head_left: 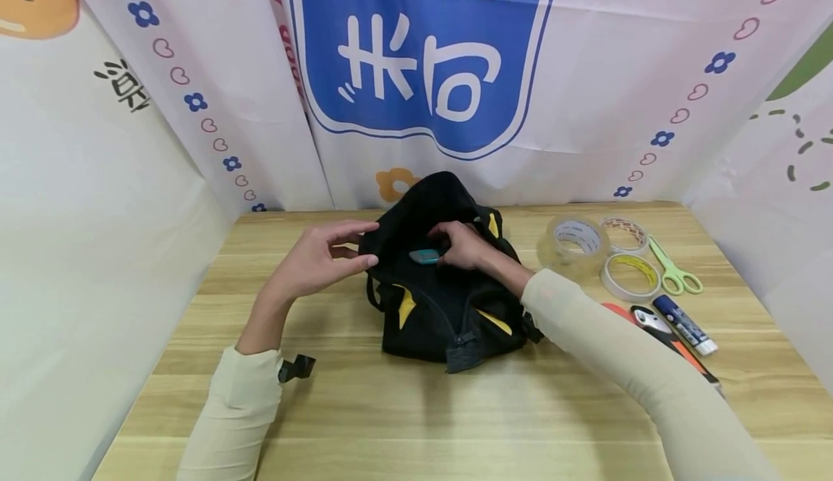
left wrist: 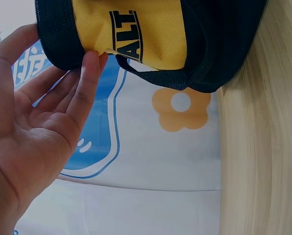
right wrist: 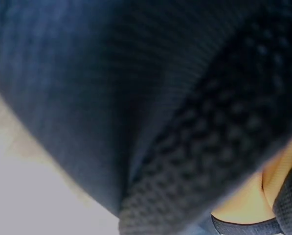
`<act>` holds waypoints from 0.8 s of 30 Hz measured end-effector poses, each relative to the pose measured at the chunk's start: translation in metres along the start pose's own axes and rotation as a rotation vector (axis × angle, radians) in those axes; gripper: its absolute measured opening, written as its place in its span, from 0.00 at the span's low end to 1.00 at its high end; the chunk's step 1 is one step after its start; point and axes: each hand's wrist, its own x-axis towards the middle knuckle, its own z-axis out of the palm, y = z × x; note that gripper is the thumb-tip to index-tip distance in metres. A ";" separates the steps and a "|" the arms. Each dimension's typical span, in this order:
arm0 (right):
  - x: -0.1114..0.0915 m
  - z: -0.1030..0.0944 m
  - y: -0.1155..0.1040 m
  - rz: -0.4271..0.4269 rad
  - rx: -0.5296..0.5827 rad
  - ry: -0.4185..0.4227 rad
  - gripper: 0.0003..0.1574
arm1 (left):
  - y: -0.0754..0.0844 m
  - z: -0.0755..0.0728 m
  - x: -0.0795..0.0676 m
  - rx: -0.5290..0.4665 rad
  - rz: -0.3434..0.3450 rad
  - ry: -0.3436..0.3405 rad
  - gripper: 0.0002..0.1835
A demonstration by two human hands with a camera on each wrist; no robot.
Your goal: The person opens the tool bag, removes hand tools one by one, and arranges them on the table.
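Note:
A black tool bag (head_left: 423, 336) with yellow patches stands at the middle of the table, its mouth spread wide. My left hand (head_left: 322, 260) pinches the left rim of the bag between thumb and fingers. In the left wrist view, the same hand (left wrist: 43, 112) is at the bag's black edge band, beside a yellow panel (left wrist: 160, 34) lettered "ALT". My right hand (head_left: 465, 246) reaches into the mouth, and a small flat teal-and-grey object (head_left: 425, 256) sticks out from its fingers. Dark bag fabric (right wrist: 77, 98) fills most of the right wrist view, hiding the right fingers there.
Right of the bag lie a wide clear tape roll (head_left: 549, 249), two narrower tape rolls (head_left: 641, 233) (head_left: 608, 278), green scissors (head_left: 680, 278), a blue glue stick (head_left: 683, 322) and an orange-black cutter (head_left: 673, 340). A printed cloth (head_left: 573, 119) hangs behind the table.

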 end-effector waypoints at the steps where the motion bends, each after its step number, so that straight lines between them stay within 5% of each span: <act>1: 0.000 0.000 0.000 -0.001 -0.010 0.000 0.35 | 0.000 0.000 0.000 0.000 -0.002 0.001 0.28; 9: 0.000 0.005 0.001 0.014 -0.107 -0.035 0.33 | 0.000 -0.001 0.000 0.006 -0.009 0.004 0.28; 16: -0.001 0.004 0.000 0.005 -0.085 -0.067 0.31 | 0.001 -0.001 0.000 0.006 -0.007 0.003 0.28; 24: -0.007 -0.006 -0.016 -0.096 0.012 0.033 0.28 | 0.001 0.001 0.001 -0.032 -0.001 0.002 0.29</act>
